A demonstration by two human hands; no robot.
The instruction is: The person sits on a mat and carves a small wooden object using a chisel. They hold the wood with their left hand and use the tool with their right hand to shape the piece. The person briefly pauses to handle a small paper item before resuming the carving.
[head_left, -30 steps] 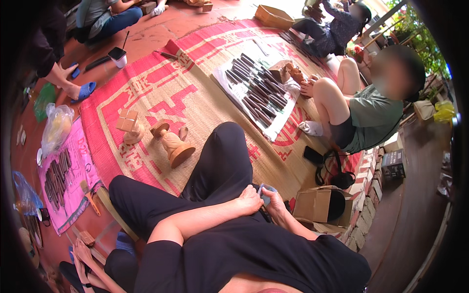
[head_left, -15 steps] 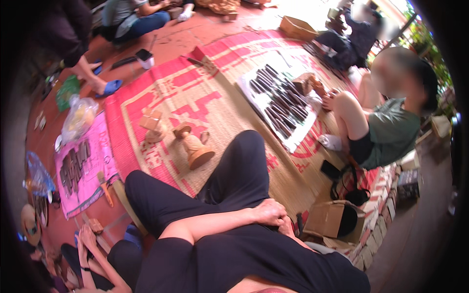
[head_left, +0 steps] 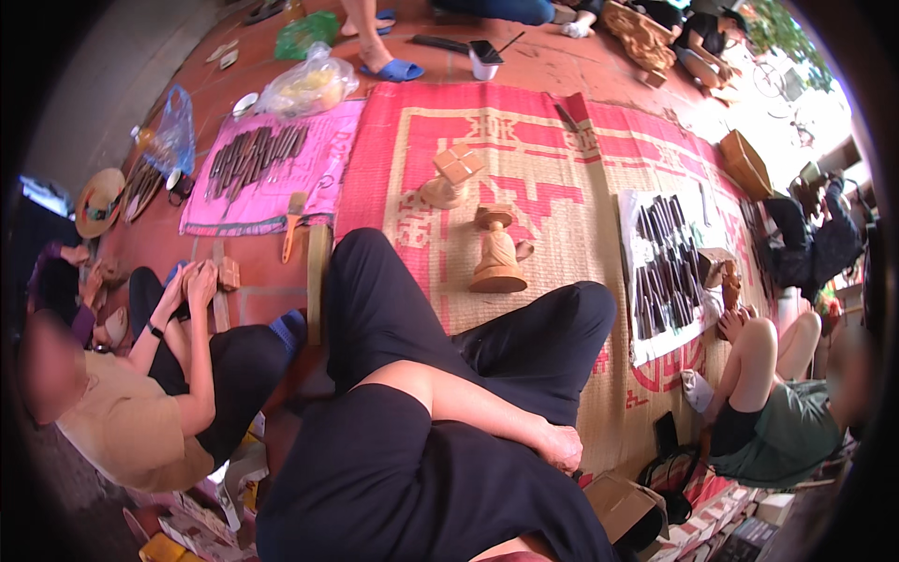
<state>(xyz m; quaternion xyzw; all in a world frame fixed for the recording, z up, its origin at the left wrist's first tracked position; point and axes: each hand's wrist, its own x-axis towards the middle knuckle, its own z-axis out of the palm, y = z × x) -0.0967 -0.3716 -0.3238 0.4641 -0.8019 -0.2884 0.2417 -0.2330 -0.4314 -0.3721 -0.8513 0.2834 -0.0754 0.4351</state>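
Observation:
My left hand [head_left: 561, 449] rests low at my right side, beside my dark trouser leg. Its fingers look curled in, and whatever they may hold is hidden. My right hand does not show. In front of my bent knees, a carved wooden figure [head_left: 499, 258] with a round base stands on the red and straw-coloured mat [head_left: 562, 248]. Just beyond it and to the left is another wooden carving [head_left: 444, 194], with a square wooden block [head_left: 459, 164] at its top. Neither hand touches these carvings.
Several chisels [head_left: 253, 161] lie on a pink sheet [head_left: 328, 192] at left, near a brush [head_left: 293, 225]. More chisels [head_left: 667, 267] lie on a white sheet [head_left: 655, 351] at right. People sit close on both sides. A cardboard box [head_left: 618, 506] stands by my right.
My view has swung left, so the carvings and mat sit further right in it. My hands were clasped together; now only the left shows, and the right has gone out of sight.

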